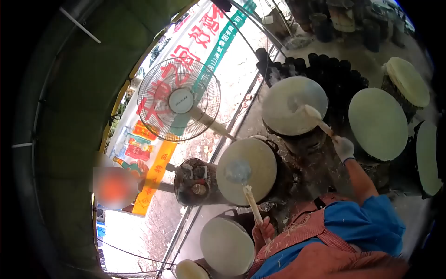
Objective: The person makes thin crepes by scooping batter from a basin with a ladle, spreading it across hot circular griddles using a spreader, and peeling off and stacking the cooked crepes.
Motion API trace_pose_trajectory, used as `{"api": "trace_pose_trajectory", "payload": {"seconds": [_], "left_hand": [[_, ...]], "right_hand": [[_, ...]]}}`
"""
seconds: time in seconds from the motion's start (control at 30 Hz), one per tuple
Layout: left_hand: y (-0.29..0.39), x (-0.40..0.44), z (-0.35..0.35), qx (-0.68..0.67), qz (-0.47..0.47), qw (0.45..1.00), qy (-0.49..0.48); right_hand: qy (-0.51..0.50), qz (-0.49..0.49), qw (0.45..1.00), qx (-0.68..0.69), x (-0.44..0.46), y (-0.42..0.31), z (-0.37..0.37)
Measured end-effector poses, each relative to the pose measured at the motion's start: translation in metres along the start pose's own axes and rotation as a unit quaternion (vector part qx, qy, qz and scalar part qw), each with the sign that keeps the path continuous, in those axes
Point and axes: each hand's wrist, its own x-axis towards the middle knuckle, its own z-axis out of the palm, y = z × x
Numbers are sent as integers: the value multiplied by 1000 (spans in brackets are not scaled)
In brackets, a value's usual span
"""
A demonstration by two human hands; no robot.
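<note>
My left hand (263,232), low in the view, is closed around a pale wooden handle (253,204). The handle's far end meets a hazy grey patch on a round, cream-coloured vessel top (223,186), so its head is hard to make out. My right hand (344,148), in a white glove, grips a wooden-handled paddle (312,112). Its pale, broad head lies over the right edge of a second round vessel top (283,102), where steam rises around a grey patch. Whether the pale surfaces are liquid or solid I cannot tell.
More round pale-topped vessels stand at the right (377,123) and lower left (227,246). A standing fan (181,101) is ahead, beside a small cluttered drum (194,183). Black cylinders (330,69) crowd the back. Another person's blurred head (116,187) is at the left.
</note>
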Motion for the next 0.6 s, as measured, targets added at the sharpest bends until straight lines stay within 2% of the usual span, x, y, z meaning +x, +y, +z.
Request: {"api": "trace_pose_trajectory", "payload": {"seconds": [0.1, 0.13, 0.17, 0.23, 0.3, 0.37, 0.43, 0.47, 0.5, 0.57, 0.6], "left_hand": [[-9, 17, -2, -11, 3, 1000, 12], [-12, 25, 3, -15, 6, 1000, 13], [-12, 33, -7, -52, -15, 998, 13], [-7, 36, -39, -89, -47, 995, 7], [-5, 38, -57, -72, -58, 996, -16], [-6, 41, -55, -65, -53, 996, -9], [-8, 48, -30, -94, -36, 994, 36], [-9, 56, -19, -107, -35, 992, 49], [-8, 63, -9, -125, -38, 990, 57], [-7, 71, -17, -153, -38, 987, 41], [-7, 73, -21, -168, -36, 985, 35]], "right_hand": [[56, 36, 992, 103, 11, -48, 3], [75, -25, 992, 101, 10, -57, 23], [-3, -86, 994, 74, 3, -54, 33], [-50, -115, 992, 28, -15, -41, 9], [1, -69, 997, -33, 6, 17, 17], [44, -44, 998, 27, 39, 29, -7], [92, -3, 990, 104, 63, -15, -19], [191, -62, 974, 104, 66, -17, 13], [87, -56, 994, 43, 50, -27, 11], [-9, -163, 985, -62, 3, -22, -3], [9, -128, 991, -44, 11, -15, -6]]}}
